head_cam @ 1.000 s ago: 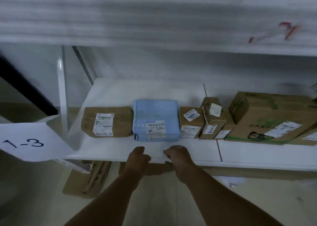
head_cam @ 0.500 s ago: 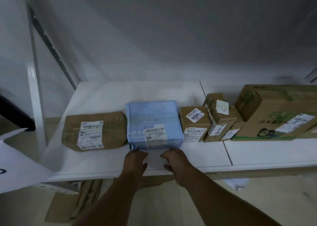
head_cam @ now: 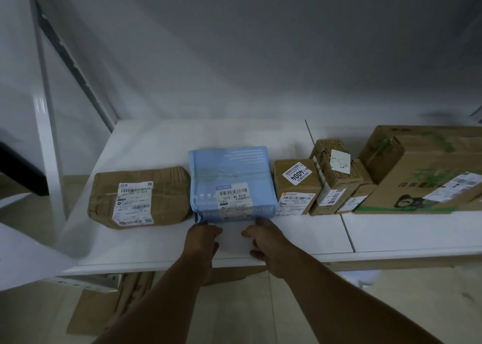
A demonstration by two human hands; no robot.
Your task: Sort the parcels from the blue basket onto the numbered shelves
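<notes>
Bare left hand (head_cam: 203, 235), bare right hand (head_cam: 266, 242)

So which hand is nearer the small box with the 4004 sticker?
Right. The right hand is just front-left of the 4004 box, at the blue parcel's front right corner; the left hand is farther left, at its front left corner.

Dim, flat, bluish light with soft shadows; wide-angle bending at the edges, slight softness throughout.

Head camera faces down, seemingly near shelf (head_cam: 156, 145)
</notes>
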